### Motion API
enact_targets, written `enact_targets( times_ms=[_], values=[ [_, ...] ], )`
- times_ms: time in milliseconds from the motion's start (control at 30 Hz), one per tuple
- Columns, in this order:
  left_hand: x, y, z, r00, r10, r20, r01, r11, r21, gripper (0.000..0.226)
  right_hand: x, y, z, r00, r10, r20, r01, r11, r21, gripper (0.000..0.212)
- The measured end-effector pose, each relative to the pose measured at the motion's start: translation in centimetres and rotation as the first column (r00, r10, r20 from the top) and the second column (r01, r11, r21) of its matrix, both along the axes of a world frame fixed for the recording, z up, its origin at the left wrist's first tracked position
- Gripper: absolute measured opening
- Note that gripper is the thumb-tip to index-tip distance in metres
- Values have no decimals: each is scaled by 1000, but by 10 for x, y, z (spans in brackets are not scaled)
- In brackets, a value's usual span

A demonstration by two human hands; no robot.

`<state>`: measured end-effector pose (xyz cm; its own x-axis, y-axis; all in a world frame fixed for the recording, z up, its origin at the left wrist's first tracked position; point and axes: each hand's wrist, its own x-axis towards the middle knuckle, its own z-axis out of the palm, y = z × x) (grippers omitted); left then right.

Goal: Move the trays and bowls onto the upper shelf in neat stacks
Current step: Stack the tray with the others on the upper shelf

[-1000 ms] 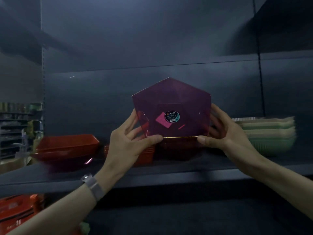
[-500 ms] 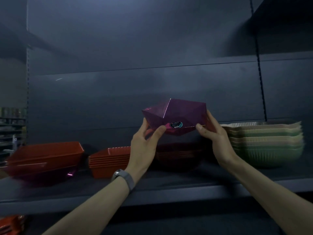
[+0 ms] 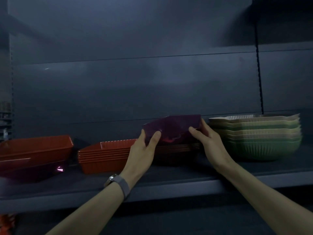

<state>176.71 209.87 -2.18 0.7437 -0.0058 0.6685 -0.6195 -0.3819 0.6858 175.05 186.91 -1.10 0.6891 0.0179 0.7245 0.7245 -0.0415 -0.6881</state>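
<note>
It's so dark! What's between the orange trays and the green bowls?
Head view: the purple bowl, held by left hand and right hand, over a dark stack.

We see a dark grey shelf (image 3: 169, 178) carrying four groups in a row; far left, a purple bowl (image 3: 33, 173) with a red tray (image 3: 33, 148) resting on it; next, a stack of red trays (image 3: 105, 156); then a dark stack (image 3: 177, 150), its colour hard to tell; at the right, a stack of green and beige ribbed bowls (image 3: 257, 145).
</note>
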Motion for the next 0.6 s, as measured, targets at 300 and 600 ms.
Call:
enact_targets(
  times_ms=[300,600],
  values=[
    [-7,-1,0,993,104,-57,-98,990,98,89,8,-4,-5,987,9,-159,5,996,90,24],
    [-9,-2,1,976,185,-115,-165,973,163,93,17,-11,-9,962,-52,-267,81,992,96,35]
  ],
)
